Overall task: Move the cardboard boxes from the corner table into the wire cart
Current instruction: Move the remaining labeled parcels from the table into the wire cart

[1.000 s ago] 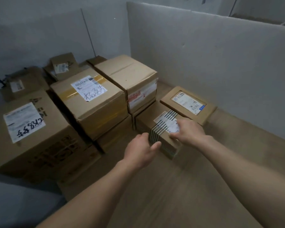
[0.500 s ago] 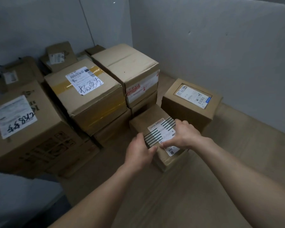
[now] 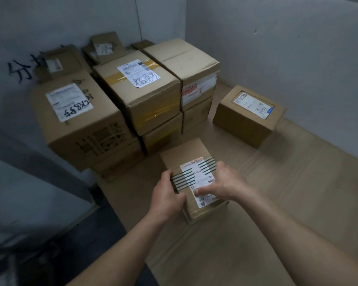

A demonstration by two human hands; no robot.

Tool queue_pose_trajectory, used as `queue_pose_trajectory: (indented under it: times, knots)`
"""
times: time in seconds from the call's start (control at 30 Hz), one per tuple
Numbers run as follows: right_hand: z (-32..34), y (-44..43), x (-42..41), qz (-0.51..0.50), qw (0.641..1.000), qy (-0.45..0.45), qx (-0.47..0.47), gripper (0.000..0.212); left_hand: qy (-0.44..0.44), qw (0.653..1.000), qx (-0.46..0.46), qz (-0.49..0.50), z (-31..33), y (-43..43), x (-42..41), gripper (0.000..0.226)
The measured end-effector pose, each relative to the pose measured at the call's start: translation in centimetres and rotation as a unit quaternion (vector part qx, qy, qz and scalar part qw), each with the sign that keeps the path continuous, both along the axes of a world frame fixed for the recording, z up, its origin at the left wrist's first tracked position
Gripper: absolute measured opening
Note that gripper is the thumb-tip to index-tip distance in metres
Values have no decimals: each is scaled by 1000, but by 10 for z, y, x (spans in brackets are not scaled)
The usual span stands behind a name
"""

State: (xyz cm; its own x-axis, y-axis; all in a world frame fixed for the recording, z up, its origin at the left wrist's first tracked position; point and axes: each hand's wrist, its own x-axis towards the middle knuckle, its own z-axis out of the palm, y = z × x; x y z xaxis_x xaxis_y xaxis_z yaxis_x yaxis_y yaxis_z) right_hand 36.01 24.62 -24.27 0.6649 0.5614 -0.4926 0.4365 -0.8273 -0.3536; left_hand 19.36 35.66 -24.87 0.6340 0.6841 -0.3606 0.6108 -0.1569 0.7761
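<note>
A small cardboard box point(image 3: 185, 155) with a white label and black stripes sits near the front of the corner table point(image 3: 287, 203). My left hand point(image 3: 167, 195) grips its left side and my right hand point(image 3: 221, 182) holds its right side, thumb on the label. Behind it stand stacked boxes: a large box point(image 3: 81, 124) at left, a taped box with a handwritten label point(image 3: 141, 87) in the middle, and a plain box point(image 3: 186, 60) beside it. A lone box point(image 3: 248, 120) stands at right. No wire cart shows.
Grey walls point(image 3: 287, 58) close the corner behind and to the right. Smaller parcels point(image 3: 105, 46) lie at the back against the wall. A grey panel point(image 3: 29, 199) and dark floor lie off the table's left edge.
Both hands have closed on the striped box and drawn it toward me, away from the stack and the lone box. The view has pulled back.
</note>
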Motion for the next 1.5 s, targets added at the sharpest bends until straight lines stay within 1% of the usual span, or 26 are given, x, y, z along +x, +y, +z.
queue_pose_trajectory:
  times: [0.1,0.2,0.27,0.37,0.43,0.53,0.63,0.73,0.83,0.97,1.1,1.27,1.5]
  knots:
    - [0,-5,-42,-8,999,30,15,97,-14,999,-29,18,-1,-1,-40,83]
    - [-5,-7,-88,-18,998,53,35,88,-17,995,-74,71,0,-1,-83,86]
    - [-8,-6,-121,-27,996,61,59,74,-15,991,-87,99,1,1,-113,77]
    - [-11,-2,-171,-59,991,67,96,43,-17,988,-85,125,6,4,-163,56]
    - [-9,5,-206,-58,989,77,109,25,-21,986,-83,140,11,6,-204,52]
    - [0,25,-260,-32,989,67,131,14,-25,984,-59,167,20,16,-272,49]
    - [17,53,-314,12,986,56,156,16,-23,979,-10,202,34,29,-335,51]
    - [38,84,-368,70,977,62,191,14,-28,969,33,243,53,44,-394,51]
    - [60,113,-420,144,964,65,216,25,-31,954,68,290,73,57,-450,50]
    - [85,149,-482,226,947,70,218,39,-41,930,89,353,92,69,-511,50]
    - [104,182,-527,304,924,63,221,48,-31,904,110,412,107,80,-558,52]
    - [113,230,-574,380,896,72,218,48,-11,869,119,480,114,93,-604,54]
    - [112,290,-631,483,843,92,216,48,14,808,122,577,117,104,-649,54]
